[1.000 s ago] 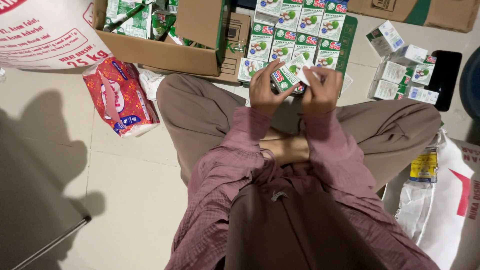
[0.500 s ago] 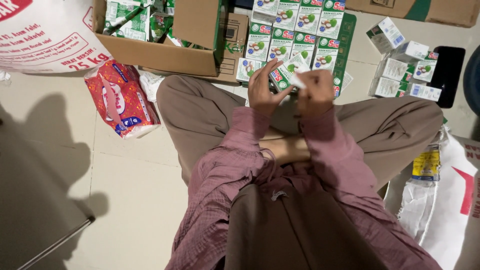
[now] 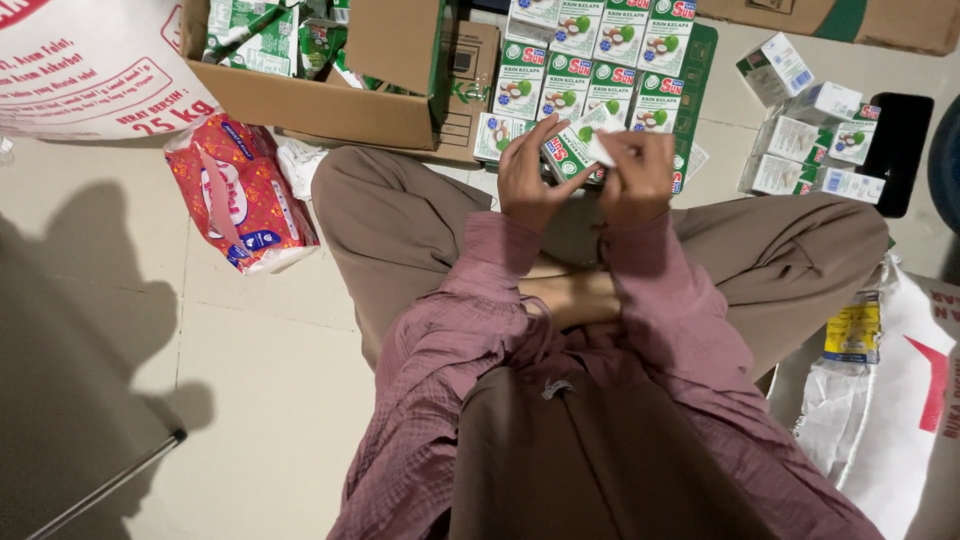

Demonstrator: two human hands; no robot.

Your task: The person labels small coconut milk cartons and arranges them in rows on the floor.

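The person sits cross-legged on the floor (image 3: 250, 330), both hands raised over the knees. The left hand (image 3: 528, 178) is clamped on a small green-and-white carton (image 3: 570, 148), holding it by its lower edge. The right hand (image 3: 640, 172) has its fingertips pinched together on a small white slip (image 3: 602, 150) at the carton's upper right corner; whether that slip is stuck to the carton or loose cannot be told.

At 12 o'clock from the hands, just beyond them, rows of matching cartons (image 3: 590, 60) lie flat on a green sheet. At 2 o'clock a loose heap of white cartons (image 3: 810, 130) sits beside a black phone (image 3: 895, 150). At 10 o'clock stands an open cardboard box (image 3: 320, 100), and at 9 o'clock lies a red patterned bag (image 3: 235, 195).

The risk I judge most likely: the carton is held only by one edge, so a hard pull on the slip could twist it out of the left hand and drop it onto the neat rows, knocking them askew. The slip could also tear, being pinched so narrowly.
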